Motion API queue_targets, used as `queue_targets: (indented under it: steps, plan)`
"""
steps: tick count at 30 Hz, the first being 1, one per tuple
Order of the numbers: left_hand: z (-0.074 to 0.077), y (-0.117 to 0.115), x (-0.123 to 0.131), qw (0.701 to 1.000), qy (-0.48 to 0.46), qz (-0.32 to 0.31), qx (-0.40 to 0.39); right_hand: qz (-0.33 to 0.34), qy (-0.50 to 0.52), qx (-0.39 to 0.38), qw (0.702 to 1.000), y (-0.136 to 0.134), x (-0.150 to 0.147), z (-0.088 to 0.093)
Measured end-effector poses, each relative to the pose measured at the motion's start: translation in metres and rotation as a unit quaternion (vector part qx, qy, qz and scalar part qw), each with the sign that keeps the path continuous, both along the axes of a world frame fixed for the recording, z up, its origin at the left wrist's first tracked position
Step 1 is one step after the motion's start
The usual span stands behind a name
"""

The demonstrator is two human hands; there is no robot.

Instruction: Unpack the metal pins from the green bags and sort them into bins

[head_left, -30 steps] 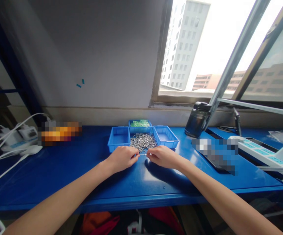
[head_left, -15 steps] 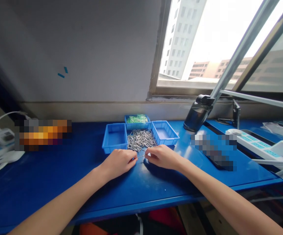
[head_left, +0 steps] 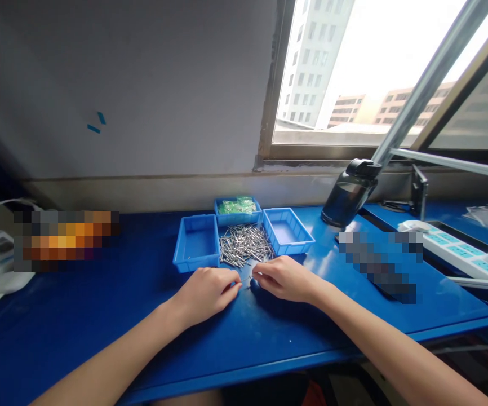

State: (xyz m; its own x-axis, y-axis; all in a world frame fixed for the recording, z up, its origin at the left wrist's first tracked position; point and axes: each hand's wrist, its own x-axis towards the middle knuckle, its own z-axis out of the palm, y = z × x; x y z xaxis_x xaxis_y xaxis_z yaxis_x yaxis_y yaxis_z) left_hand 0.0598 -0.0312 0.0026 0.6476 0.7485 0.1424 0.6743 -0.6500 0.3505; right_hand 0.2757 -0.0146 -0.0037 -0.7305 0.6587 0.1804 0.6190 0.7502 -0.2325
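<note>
My left hand (head_left: pixel 210 290) and my right hand (head_left: pixel 286 278) face each other low over the blue table. A thin silver metal pin (head_left: pixel 246 278) spans the small gap between them, its ends pinched in the fingertips of both hands. Just beyond lies a loose pile of similar metal pins (head_left: pixel 244 243), some with a thicker section. Blue plastic bins flank the pile: a left bin (head_left: pixel 195 264) and a right bin (head_left: pixel 298 247), with no pins visible in either. Behind the pile, a back bin (head_left: pixel 238 217) contains green-tinted plastic packets (head_left: pixel 239 206).
A dark bottle (head_left: pixel 349 194) stands behind the right bin. Farther right are a blurred-out dark object (head_left: pixel 381 268) and a white power strip (head_left: pixel 455 248). On the left lie a blurred-out orange object (head_left: pixel 69 239) and white cables with plugs (head_left: pixel 7 279). A metal pole (head_left: pixel 430 84) slants before the window.
Both hands keep their pinch on the pin, with its angle slightly altered. The camera view has shifted a little, so the hands and bins appear slightly lower. The pile looks much the same.
</note>
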Motion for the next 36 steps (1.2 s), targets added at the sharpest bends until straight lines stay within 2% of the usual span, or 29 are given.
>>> queue_targets:
  steps: [8, 15, 20, 30, 36]
  plan:
    - [0.002, 0.0, 0.0, 0.995, -0.096, 0.02, 0.005, 0.015, -0.005, 0.031, 0.999, -0.005, -0.002, 0.0]
    - [-0.005, 0.003, 0.0, 0.99, -0.139, -0.002, -0.005, 0.013, 0.001, 0.016, 1.0, -0.008, -0.005, -0.002]
    - [-0.006, 0.002, 0.001, 0.99, -0.14, -0.004, -0.033, 0.011, -0.002, 0.003, 1.0, -0.007, -0.007, -0.003]
    - [0.002, -0.004, 0.005, 0.984, -0.161, 0.011, -0.07, -0.019, 0.019, -0.022, 0.999, -0.004, -0.007, 0.003]
    - [0.001, -0.003, 0.004, 0.992, -0.092, 0.05, -0.076, -0.017, 0.055, -0.057, 0.997, -0.005, -0.002, 0.008]
